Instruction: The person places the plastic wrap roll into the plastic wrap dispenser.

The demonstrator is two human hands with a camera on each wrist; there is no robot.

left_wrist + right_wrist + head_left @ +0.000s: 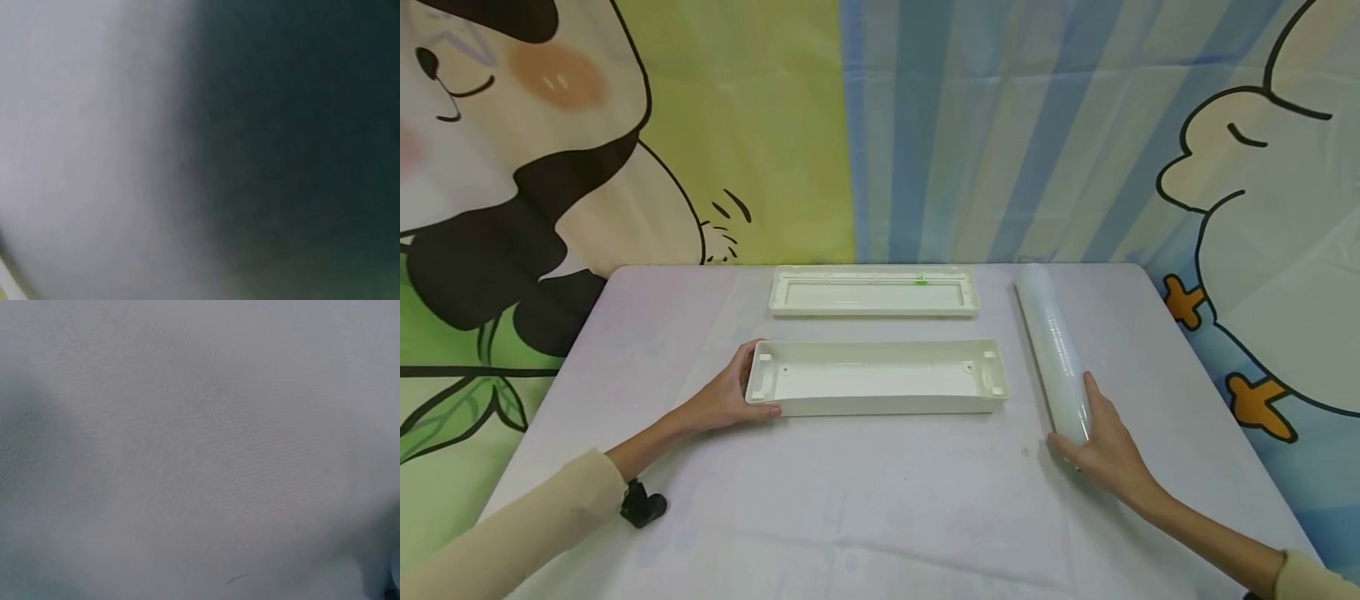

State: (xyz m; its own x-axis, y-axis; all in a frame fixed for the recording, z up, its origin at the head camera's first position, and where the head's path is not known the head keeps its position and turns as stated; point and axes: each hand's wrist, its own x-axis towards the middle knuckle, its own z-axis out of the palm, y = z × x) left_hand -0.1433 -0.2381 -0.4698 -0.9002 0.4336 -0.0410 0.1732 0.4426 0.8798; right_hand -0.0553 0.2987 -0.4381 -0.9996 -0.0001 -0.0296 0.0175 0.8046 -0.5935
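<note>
Three pale things lie on the cloth-covered table (865, 500) in the head view, among them an open white box (880, 379). Behind the box, a narrow strip of cloth parts it from a shallow white tray (874, 295), which sits close to the table's far edge. A broad stretch of cloth runs from the box's near wall toward the person, and another from its left end to the table's left edge. To the right of the box, past a gap, lies a shiny, whitish roll (1056, 358), with more cloth beyond it. The box's long axis runs left to right, its opening upward; the tray lies parallel to it. The roll is set roughly square to the box, its far end beyond the box's rear wall, its near end closer to the person than the front wall. At the box's left end, the left hand (730, 396) grips it, thumb on the near wall, fingers round the end, some tips hidden. Right of the box, the right hand (1108, 454) holds the roll's near end between thumb and fingers.

The left wrist view is mostly dark blur beside a pale surface; fingers cannot be told.

The right wrist view shows pale cloth and a short dark strand (236, 579); the grip cannot be told here.
</note>
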